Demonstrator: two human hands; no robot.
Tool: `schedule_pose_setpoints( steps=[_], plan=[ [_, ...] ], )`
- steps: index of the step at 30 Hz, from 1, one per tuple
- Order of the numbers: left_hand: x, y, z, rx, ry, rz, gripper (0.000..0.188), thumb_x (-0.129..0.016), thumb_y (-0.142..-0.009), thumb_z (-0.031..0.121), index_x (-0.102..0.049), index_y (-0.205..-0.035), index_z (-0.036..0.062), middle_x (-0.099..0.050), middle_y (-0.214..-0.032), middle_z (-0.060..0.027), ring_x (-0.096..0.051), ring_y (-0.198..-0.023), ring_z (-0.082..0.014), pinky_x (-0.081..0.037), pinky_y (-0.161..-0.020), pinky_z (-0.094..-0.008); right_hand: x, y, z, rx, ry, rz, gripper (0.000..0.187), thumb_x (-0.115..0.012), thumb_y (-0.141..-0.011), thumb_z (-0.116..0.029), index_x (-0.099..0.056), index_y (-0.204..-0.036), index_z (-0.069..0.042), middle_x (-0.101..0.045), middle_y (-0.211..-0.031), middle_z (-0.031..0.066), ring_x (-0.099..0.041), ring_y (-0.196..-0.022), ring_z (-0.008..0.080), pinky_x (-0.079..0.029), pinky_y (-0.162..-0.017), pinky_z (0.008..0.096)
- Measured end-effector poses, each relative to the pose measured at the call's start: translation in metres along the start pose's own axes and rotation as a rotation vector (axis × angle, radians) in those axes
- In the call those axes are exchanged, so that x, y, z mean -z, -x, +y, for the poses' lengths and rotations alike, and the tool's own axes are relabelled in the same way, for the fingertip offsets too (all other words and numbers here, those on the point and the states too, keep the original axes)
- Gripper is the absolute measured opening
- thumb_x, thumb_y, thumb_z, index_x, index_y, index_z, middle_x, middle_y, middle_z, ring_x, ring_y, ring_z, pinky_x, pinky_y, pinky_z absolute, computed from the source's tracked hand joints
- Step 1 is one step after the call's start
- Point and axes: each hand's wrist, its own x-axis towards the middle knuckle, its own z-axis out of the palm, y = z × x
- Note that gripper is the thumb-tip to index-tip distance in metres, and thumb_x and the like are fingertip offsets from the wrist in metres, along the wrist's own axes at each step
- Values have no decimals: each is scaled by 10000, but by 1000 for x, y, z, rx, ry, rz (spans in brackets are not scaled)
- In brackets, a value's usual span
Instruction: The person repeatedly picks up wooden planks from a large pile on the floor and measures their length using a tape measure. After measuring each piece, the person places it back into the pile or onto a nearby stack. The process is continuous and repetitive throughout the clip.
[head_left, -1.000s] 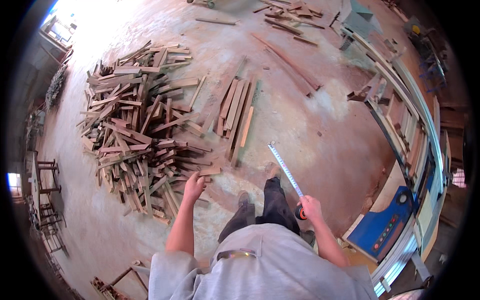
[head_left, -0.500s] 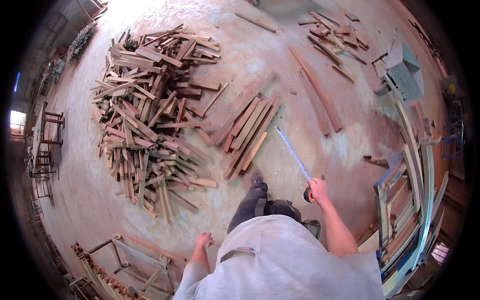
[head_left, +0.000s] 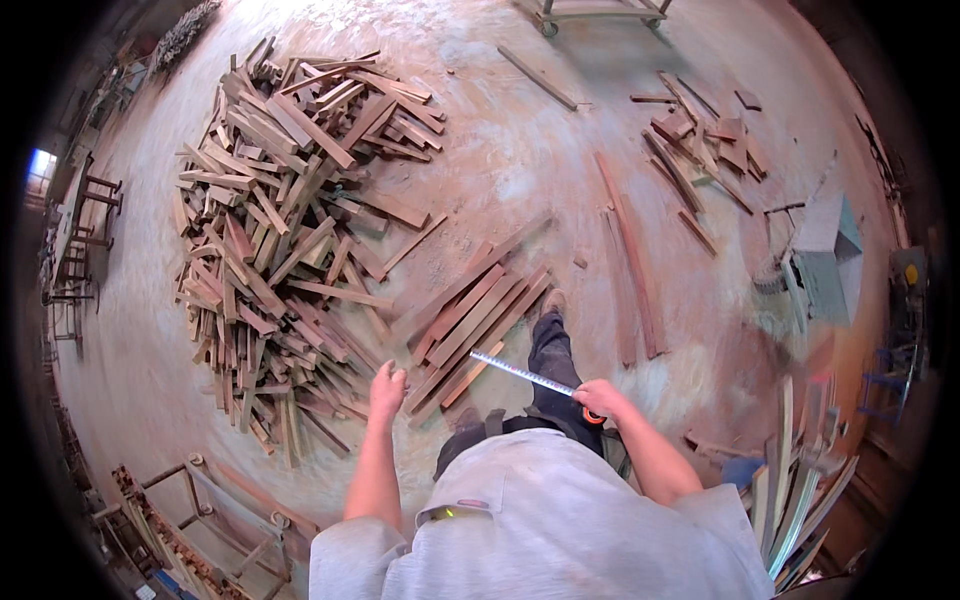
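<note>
"Tape measure [head_left: 594, 416]: where is it?"

"In the right grip [head_left: 602, 397], fingers wrapped round it. The blade [head_left: 522, 371] sticks out leftward, its tip seen against the planks [head_left: 473, 321]."

"And the left grip [head_left: 388, 386]?"

"Loosely curled near the wood pile [head_left: 303, 247]; I can't tell whether it holds anything."

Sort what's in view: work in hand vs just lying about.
Work in hand, judging by the hands:
tape measure, extended, in the right hand
grouped boards behind it, possibly

Lying about, apparently:
large wood pile by the left hand
scattered offcuts
wheeled cart
</note>
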Motion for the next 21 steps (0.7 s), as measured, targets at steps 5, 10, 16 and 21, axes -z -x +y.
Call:
schedule_pose_setpoints(
  steps=[5,10,16,21],
  plan=[
    [-43,-10,43,288,-21,-47,564,-575,-846,235,-517,-1332,-45,-674,-902,-171,-670,-679,-198,-535,-648,-344,134,-73,0,88,76,-139,333,-570,-867,-342,-724,-927,-54,-697,-866,174,-667,-813,315,-512,-738,412],
    [-106,-18,68,441,46,-142,611,-612,-816,260,-520,-1337,-47,-695,-976,-218,-682,-653,-208,-548,-673,-348,223,-98,10,-26,9,-297,320,-591,-888,-330,-695,-918,-29,-626,-687,95,-568,-605,177,-459,-568,357],
    [-144,-96,171,430,40,-138,614,-587,-825,303,-528,-1322,-53,-695,-980,-233,-714,-723,-230,-551,-729,-362,335,-156,-9,-58,-193,-252,326,-612,-885,-334,-718,-906,-26,-679,-773,53,-568,-702,130,-465,-651,304],
    [-150,-214,229,355,0,-155,605,-566,-842,338,-537,-1325,-24,-664,-1100,-268,-619,-1113,-363,-453,-982,-420,438,-226,-83,-159,-106,-238,305,-598,-916,-263,-736,-1017,-11,-732,-913,67,-657,-842,132,-510,-775,289]
  ],
)
